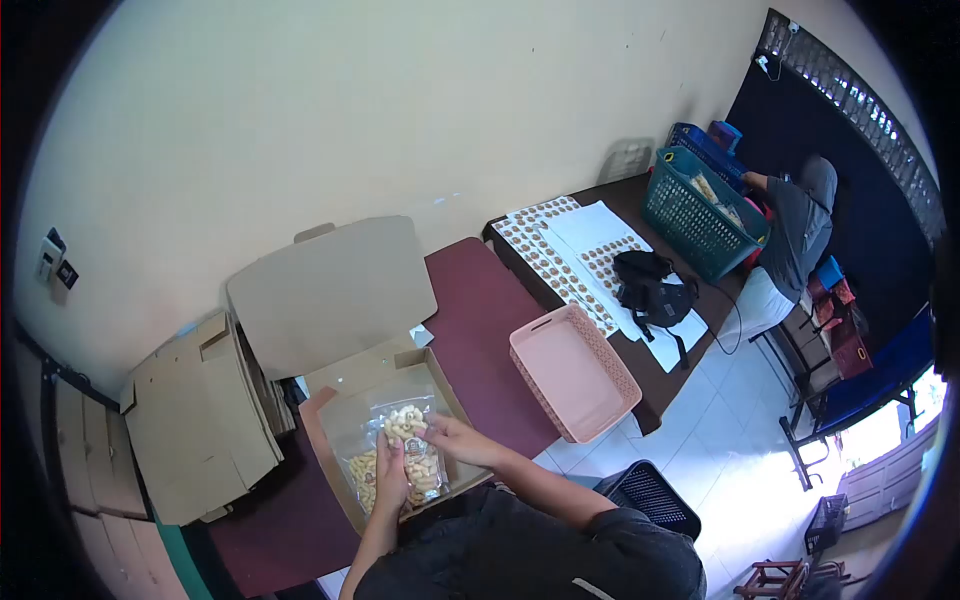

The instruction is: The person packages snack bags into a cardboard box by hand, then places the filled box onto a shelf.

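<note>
A clear plastic bag of pale, curved snack pieces (404,415) is held over an open cardboard box (330,405). My left hand (393,472) grips the bag's near side, thumb pointing up along it. From the right, my right hand (457,440) has its fingers closed on the bag's edge. Below both hands, more clear bags with the same pale snacks (362,480) lie inside the box. The bag in my hands partly covers them, so how many there are cannot be seen.
Right of the box stands a pink plastic basket (575,370). Folded cardboard (200,425) leans at left. A second table holds sticker sheets (550,250), a black backpack (655,290) and a green basket (700,215). Another person (800,230) bends beside it. A black bin (655,495) stands on the floor.
</note>
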The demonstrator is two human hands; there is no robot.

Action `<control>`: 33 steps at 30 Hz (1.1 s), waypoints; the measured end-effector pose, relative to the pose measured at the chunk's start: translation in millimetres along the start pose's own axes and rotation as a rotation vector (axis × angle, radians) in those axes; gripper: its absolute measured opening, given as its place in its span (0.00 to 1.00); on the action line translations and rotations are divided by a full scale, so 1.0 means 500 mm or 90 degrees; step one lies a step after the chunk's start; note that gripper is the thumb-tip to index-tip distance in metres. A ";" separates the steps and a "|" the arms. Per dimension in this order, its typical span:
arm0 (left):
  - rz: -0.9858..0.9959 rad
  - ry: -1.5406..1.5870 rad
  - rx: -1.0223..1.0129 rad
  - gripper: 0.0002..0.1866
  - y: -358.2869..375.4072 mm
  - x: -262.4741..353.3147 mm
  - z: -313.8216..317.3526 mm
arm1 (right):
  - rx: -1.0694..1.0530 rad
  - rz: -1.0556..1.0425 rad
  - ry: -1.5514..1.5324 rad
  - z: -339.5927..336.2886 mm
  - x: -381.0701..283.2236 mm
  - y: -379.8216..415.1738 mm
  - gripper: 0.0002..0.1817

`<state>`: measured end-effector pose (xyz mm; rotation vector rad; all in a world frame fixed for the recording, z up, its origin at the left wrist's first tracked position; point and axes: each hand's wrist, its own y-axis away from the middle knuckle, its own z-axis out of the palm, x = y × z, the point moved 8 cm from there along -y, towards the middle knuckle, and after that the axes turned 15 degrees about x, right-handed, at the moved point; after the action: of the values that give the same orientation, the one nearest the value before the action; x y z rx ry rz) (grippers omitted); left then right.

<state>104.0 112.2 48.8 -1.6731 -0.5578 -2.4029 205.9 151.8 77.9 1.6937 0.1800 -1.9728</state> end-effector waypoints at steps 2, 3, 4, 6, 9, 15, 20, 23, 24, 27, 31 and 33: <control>0.051 0.016 -0.011 0.30 -0.007 -0.006 -0.002 | 0.038 -0.016 0.029 0.000 -0.009 0.011 0.27; 0.051 0.018 -0.012 0.30 -0.003 0.002 0.002 | 0.073 -0.032 0.055 -0.004 -0.009 0.014 0.29; 0.044 -0.019 -0.009 0.30 0.003 0.011 0.008 | 0.053 -0.046 -0.028 -0.001 0.013 0.003 0.33; 0.036 -0.056 -0.006 0.30 0.007 0.010 0.007 | 0.071 -0.035 0.003 -0.007 0.028 0.007 0.33; -0.051 -0.030 0.037 0.29 0.002 -0.031 -0.020 | 0.065 -0.039 -0.004 -0.006 0.060 -0.004 0.33; -0.022 -0.017 0.007 0.28 0.009 -0.018 -0.015 | 0.065 0.003 -0.019 -0.001 0.054 0.011 0.32; -0.039 -0.003 0.010 0.27 0.005 -0.025 -0.026 | 0.069 0.031 -0.001 0.005 0.051 0.016 0.34; -0.026 -0.015 -0.014 0.27 0.001 -0.025 -0.024 | 0.073 -0.003 0.069 0.010 0.026 0.028 0.36; -0.021 -0.012 -0.008 0.26 0.000 -0.029 -0.028 | 0.068 -0.002 0.031 0.009 0.028 0.031 0.38; -0.020 -0.019 0.002 0.26 -0.006 -0.040 -0.035 | 0.056 -0.020 0.023 0.009 0.049 0.022 0.36; 0.014 -0.030 -0.024 0.26 0.002 -0.025 -0.023 | 0.051 -0.032 0.020 0.007 0.035 0.032 0.34; 0.006 -0.011 -0.018 0.27 0.008 -0.025 -0.021 | 0.038 0.009 -0.036 0.010 0.054 0.025 0.31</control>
<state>100.6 103.5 34.6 -1.7047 -0.5202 -2.4034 205.4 130.9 56.4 1.6694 0.0889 -2.0321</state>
